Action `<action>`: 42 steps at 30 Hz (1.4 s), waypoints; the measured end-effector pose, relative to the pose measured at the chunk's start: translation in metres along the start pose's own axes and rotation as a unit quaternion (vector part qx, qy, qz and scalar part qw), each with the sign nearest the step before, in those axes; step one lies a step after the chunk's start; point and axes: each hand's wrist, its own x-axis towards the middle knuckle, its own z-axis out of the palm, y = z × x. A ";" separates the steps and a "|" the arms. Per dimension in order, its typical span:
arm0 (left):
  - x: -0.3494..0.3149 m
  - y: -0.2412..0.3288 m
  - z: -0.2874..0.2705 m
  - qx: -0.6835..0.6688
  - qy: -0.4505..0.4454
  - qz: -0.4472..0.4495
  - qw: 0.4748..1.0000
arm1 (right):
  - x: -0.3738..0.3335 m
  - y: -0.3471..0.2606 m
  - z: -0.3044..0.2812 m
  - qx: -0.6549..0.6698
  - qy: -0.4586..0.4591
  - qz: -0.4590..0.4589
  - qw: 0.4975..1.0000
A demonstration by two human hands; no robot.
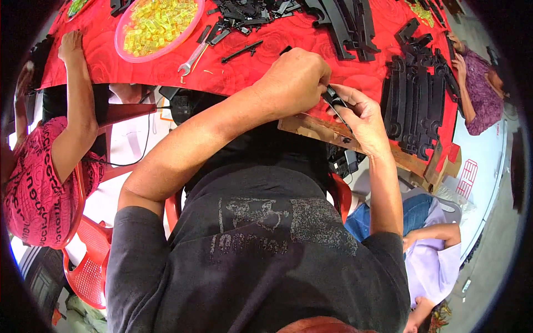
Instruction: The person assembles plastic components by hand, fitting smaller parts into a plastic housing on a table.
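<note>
Left hand (297, 80) and right hand (365, 117) grip black part (335, 97) near edge of red counter (236, 71), yellow pieces (158, 26) in pink bowl (119, 40).

On your left you have a person in a pink printed top (44, 194), beside a red perforated chair (89, 272). A metal wrench (193, 59) lies on the counter (233, 75). Lower right, partly hidden, a person in lilac (436, 261), apparently seated.

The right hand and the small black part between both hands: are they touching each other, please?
Touching. The head view shows the right hand with its thumb against the black part, no gap visible between them.
</note>
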 end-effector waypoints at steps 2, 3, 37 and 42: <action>0.000 0.001 0.000 -0.012 0.000 0.000 1.000 | -0.001 0.000 0.000 0.000 0.006 -0.009 1.000; 0.000 0.002 0.000 -0.022 0.000 -0.001 1.000 | -0.002 0.000 -0.001 -0.001 0.007 -0.009 1.000; 0.001 0.011 0.011 0.102 0.054 0.034 0.993 | 0.000 -0.002 0.005 -0.030 0.034 -0.013 0.999; 0.001 0.014 0.009 0.107 0.040 0.032 0.993 | -0.001 0.001 0.004 -0.030 0.035 -0.024 0.999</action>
